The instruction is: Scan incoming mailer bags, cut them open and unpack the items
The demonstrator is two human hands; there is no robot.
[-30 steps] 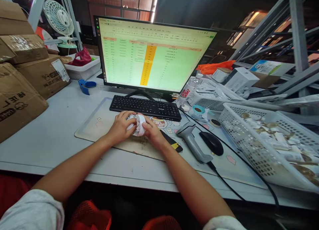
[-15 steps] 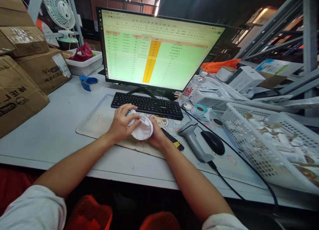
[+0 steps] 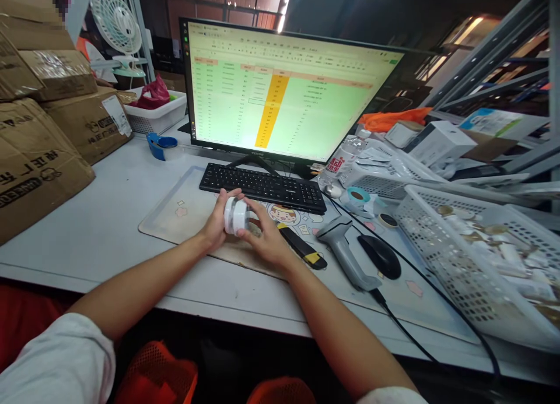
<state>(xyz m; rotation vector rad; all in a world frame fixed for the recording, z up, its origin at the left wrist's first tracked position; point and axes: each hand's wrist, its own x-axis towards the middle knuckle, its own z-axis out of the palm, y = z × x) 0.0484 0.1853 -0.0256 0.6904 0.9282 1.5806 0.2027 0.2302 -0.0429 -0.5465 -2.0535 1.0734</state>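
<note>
A small round jar (image 3: 237, 216), white with clear bands, is tipped on its side above the desk mat (image 3: 175, 217). My left hand (image 3: 215, 222) is closed around its left end. From the right, my right hand (image 3: 270, 236) grips it with the thumb below and fingers above. Just beyond my hands lies a black keyboard (image 3: 262, 185). A black and yellow utility knife (image 3: 303, 246) rests on the mat to the right of my right hand.
Right of the knife are a grey barcode scanner (image 3: 347, 255), a black mouse (image 3: 380, 257) and a white basket (image 3: 441, 258) of small items. A monitor (image 3: 284, 95) stands behind the keyboard. Cardboard boxes (image 3: 39, 159) and a blue tape dispenser (image 3: 161, 146) are at left.
The jar has turned from its round face toward me to its side. My left fingers moved off its front to its left end, and my right hand came around its right side.
</note>
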